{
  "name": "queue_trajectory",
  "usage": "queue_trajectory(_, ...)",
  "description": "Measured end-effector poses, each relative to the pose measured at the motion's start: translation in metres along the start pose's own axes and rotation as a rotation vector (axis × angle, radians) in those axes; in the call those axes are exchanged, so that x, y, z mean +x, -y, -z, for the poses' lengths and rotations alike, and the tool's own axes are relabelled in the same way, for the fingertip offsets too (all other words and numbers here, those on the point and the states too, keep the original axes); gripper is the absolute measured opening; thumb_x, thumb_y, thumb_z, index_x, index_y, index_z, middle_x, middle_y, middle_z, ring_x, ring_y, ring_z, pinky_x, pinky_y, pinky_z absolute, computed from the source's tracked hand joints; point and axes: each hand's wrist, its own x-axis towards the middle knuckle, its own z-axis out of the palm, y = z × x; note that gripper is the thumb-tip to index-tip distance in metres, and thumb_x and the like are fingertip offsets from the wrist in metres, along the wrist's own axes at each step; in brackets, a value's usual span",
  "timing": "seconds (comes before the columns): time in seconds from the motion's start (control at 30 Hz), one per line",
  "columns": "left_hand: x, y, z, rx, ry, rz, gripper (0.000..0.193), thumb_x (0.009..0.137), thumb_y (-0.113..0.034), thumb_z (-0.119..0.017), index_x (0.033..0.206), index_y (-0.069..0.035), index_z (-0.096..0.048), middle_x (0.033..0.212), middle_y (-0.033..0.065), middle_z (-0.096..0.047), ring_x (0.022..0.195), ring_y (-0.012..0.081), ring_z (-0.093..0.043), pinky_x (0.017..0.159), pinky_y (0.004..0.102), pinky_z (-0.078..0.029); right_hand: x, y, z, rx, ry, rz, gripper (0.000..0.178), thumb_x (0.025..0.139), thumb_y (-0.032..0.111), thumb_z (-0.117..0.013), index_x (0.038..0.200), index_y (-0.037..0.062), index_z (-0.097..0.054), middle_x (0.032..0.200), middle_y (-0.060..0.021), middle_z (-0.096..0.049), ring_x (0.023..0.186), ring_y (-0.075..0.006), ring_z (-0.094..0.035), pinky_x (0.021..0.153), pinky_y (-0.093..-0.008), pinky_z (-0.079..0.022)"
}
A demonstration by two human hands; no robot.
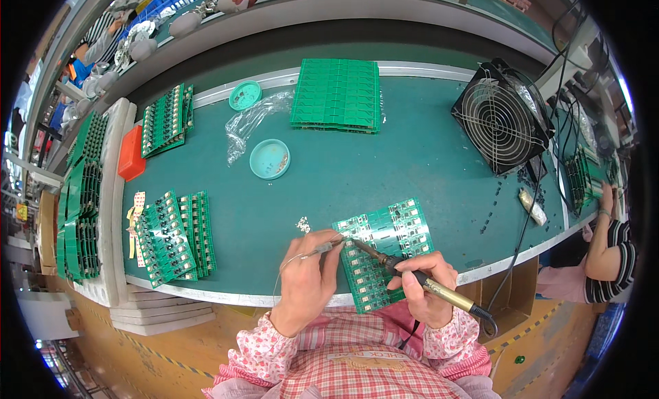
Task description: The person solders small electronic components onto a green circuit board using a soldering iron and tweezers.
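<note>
Evidently, a matte green workbench (250, 214) spans the room, a square black metal-grilled fan (498, 118) standing toward its right end. Near the front edge, a rectangular green circuit board (397, 229) shows glossy patches and rows of pale components. The left hand (305, 282) pinches a slim grey wire-trailing tool (321, 249); the right hand (429, 286) grasps a gold-and-black soldering iron (449, 295), tip at the board.

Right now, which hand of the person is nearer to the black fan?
Right. The right hand, gripping the soldering iron, is apart from the black fan, to its left and closer to the body; the left hand is farther left.
</note>
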Motion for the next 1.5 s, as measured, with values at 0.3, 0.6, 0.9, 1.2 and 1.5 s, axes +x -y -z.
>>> queue_trajectory(0.3,0.001,0.001,-0.001,-0.014,-0.019,-0.034,0.022,0.083,0.005,-0.071,0.103,-0.002,-0.065,0.101,0.0110,-0.071,0.084,0.0324,-0.064,0.075,0.0389,-0.052,0.005,0.001,-0.002,-0.050,0.051,0.052,0.010,0.092,0.009,-0.064,0.096,0.0002,-0.060,0.075,-0.0089,-0.072,0.065,-0.0171,-0.074,0.059,-0.0278,-0.057)
queue_trajectory(0.6,0.000,0.000,0.000,-0.007,-0.005,-0.010,0.016,0.086,0.003,-0.068,0.101,-0.002,-0.066,0.101,0.0106,-0.071,0.087,0.0300,-0.066,0.077,0.0370,-0.052,0.006,-0.008,0.000,-0.082,0.105,0.218,0.016,0.080,0.002,-0.074,0.095,0.0011,-0.067,0.076,-0.0110,-0.072,0.062,-0.0211,-0.070,0.054,-0.0303,-0.054)
queue_trajectory(0.9,-0.001,0.002,-0.001,-0.012,-0.012,-0.014,0.016,0.087,0.003,-0.068,0.101,-0.002,-0.066,0.101,0.0111,-0.071,0.087,0.0307,-0.066,0.077,0.0374,-0.052,0.004,-0.005,-0.003,-0.072,0.064,0.206,0.015,0.081,0.002,-0.074,0.094,0.0011,-0.067,0.073,-0.0093,-0.071,0.060,-0.0207,-0.069,0.054,-0.0307,-0.054)
queue_trajectory(1.2,0.000,0.003,-0.001,-0.005,-0.019,-0.033,0.015,0.087,0.003,-0.068,0.101,-0.001,-0.065,0.101,0.0114,-0.071,0.088,0.0310,-0.067,0.077,0.0374,-0.052,-0.005,-0.003,0.002,-0.094,-0.045,0.150,0.012,0.087,0.007,-0.069,0.096,0.0023,-0.064,0.067,-0.0073,-0.071,0.060,-0.0177,-0.071,0.057,-0.0283,-0.054)
queue_trajectory(1.5,-0.002,-0.001,0.005,-0.019,-0.014,-0.019,0.015,0.087,0.004,-0.068,0.102,0.000,-0.065,0.100,0.0120,-0.070,0.089,0.0303,-0.068,0.079,0.0355,-0.053,-0.015,-0.011,-0.001,-0.034,-0.136,0.104,0.011,0.089,0.007,-0.066,0.098,0.0026,-0.061,0.068,-0.0083,-0.069,0.059,-0.0166,-0.070,0.056,-0.0276,-0.053)
